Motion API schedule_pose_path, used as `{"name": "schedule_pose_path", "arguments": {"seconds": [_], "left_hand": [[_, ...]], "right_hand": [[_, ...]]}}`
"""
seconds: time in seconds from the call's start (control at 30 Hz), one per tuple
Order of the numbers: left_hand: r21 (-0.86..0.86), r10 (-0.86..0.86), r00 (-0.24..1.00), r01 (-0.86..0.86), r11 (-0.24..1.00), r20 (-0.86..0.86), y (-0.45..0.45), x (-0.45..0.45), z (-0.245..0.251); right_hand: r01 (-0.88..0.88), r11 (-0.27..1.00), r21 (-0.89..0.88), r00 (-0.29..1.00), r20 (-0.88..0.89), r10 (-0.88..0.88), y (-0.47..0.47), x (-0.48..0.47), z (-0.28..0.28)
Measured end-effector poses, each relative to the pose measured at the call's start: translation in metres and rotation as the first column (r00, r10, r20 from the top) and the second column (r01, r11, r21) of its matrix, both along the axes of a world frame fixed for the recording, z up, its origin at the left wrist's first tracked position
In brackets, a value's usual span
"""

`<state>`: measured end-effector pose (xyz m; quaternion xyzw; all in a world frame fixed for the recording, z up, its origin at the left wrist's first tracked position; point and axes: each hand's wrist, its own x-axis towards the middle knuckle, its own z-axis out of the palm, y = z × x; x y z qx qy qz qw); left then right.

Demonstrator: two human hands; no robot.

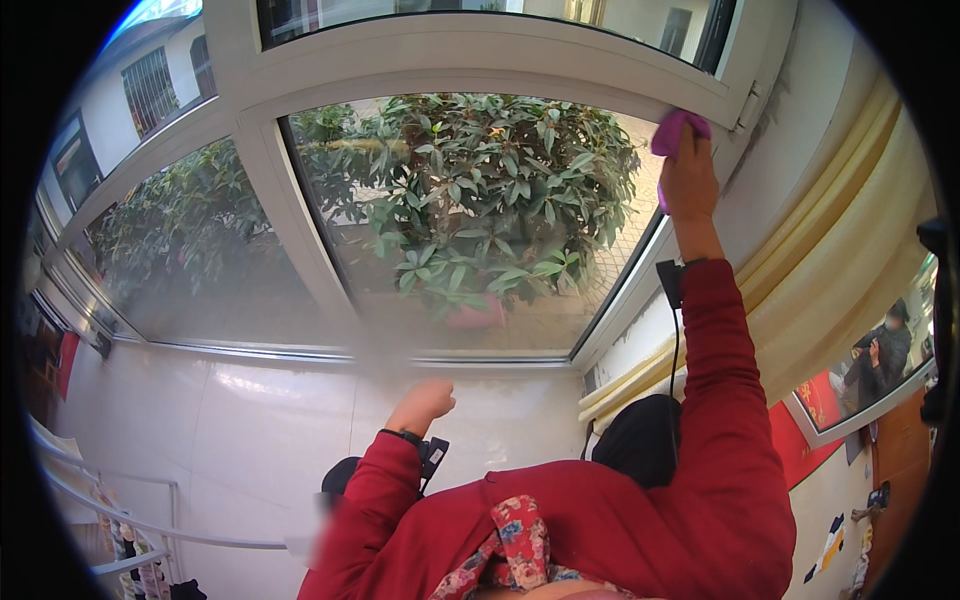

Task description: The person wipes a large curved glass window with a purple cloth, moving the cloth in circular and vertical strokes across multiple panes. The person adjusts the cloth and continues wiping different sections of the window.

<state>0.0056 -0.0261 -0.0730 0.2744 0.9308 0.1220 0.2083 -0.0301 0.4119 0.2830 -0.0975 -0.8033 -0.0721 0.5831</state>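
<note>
My right hand [691,180] is raised at the upper right and grips a purple cloth [679,131]. It presses the cloth against the white window frame [480,71], near the upper right corner of the lower glass pane [480,225]. Below the hand, a bit of the same purple shows beside the wrist. My left hand [421,405] is low in the middle, over the pale sill, with its fingers curled; nothing shows in it. Both wrists carry dark bands with small black devices.
Below the window runs a glossy pale tiled sill [262,420]. A cream curtain [817,277] hangs at the right, beside an open window sash [862,427] with a person reflected or seen in it. A curved metal rack [172,529] stands at lower left. Leafy shrubs show outside.
</note>
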Motion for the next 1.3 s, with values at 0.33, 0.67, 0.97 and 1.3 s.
{"name": "schedule_pose_path", "arguments": {"seconds": [0.33,0.67,0.97,1.3], "left_hand": [[-0.057,0.001,0.999,0.001,0.998,0.046,0.015,0.004,0.019],[-0.045,-0.068,0.997,0.07,0.997,0.044,0.02,-0.003,0.01],[0.051,-0.098,0.995,0.097,0.994,0.013,0.027,-0.004,-0.006],[0.051,-0.08,0.997,0.08,0.995,-0.002,0.018,0.007,0.004]], "right_hand": [[0.098,0.995,0.025,0.995,-0.025,-0.097,0.022,-0.009,-0.023],[0.04,0.998,-0.047,0.999,-0.018,-0.04,0.008,-0.024,-0.032],[0.242,0.967,-0.073,0.967,0.101,-0.235,0.016,-0.024,-0.041],[0.183,0.937,-0.297,0.974,0.183,-0.132,0.003,-0.022,-0.159]]}}
